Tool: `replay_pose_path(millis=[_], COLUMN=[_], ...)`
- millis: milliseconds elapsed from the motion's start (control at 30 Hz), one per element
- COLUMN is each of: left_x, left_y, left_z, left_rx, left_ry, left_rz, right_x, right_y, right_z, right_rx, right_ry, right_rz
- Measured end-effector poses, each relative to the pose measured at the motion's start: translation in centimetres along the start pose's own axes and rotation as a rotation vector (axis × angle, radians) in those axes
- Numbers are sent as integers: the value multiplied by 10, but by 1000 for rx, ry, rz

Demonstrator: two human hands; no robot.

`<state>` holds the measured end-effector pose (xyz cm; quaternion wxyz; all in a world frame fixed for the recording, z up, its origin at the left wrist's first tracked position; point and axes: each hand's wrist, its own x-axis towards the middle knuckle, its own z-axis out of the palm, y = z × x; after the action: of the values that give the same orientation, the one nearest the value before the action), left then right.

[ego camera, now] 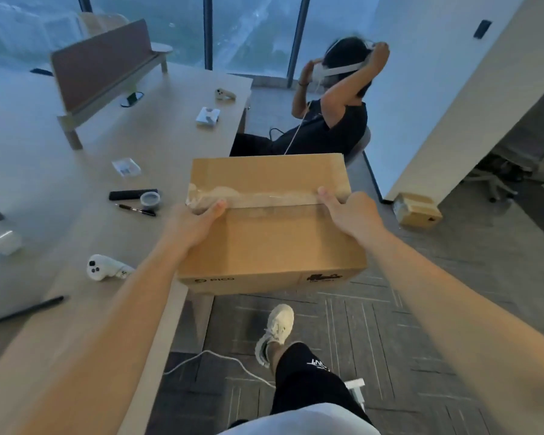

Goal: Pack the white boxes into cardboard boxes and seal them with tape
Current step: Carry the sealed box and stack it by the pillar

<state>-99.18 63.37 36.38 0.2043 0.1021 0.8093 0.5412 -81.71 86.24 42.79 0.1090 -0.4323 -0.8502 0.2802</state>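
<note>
Cardboard box (264, 240), taped shut, being held between two hands.
It is hanging past the table (76, 199) rim. Left hand (195, 221) is gripping its left edge, thumb on the tape (264, 199); right hand (352, 211) is clasping the right edge. It is looking stiff and fairly light; open floor (421, 309) is lying rightwards.

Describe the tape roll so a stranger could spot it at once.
Start at the long wooden table, left of the big cardboard box. Level with the box's taped seam lies the tape roll, beside a black bar and a pen. It is the only small grey ring there.
</note>
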Motion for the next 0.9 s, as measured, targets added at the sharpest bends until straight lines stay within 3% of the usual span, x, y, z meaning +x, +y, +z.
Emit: replay_pose_path(millis=[400, 633, 900], left_x=[81, 171, 229], left_y=[69, 132, 223], left_z=[157, 324, 514], left_rx=[150, 252, 282], left_ry=[-171, -207, -396], left_rz=[-4, -14, -9], right_x=[116, 260, 367], right_y=[113, 218, 334], right_z=[-54, -96, -195], right_rx=[91, 110, 121], right_ry=[73, 63, 145], right_rz=[163, 276, 434])
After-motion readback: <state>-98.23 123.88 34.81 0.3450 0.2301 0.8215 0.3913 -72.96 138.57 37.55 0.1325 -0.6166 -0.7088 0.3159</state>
